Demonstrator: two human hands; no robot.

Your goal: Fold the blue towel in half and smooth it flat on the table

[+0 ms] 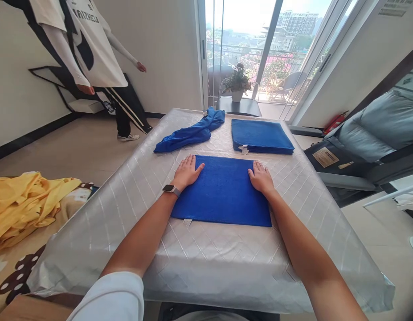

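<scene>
A blue towel (222, 191) lies flat as a neat rectangle on the table, a small white tag sticking out at its near left edge. My left hand (187, 171), with a watch on the wrist, rests open on its far left corner. On the far right corner lies my right hand (261, 177), also open, fingers stretched forward. Beyond, to the right, sits a stack of folded blue towels (262, 133) with white tags at its near edge. A crumpled blue towel (191, 131) lies loosely twisted at the far left.
A pale, shiny cloth covers the table (222, 258). Yellow cloth (29, 203) is heaped at left. Another person (96, 49) stands at the far left. Behind the table are a potted plant (238, 82) and a glass door; a grey chair (353, 156) stands at right.
</scene>
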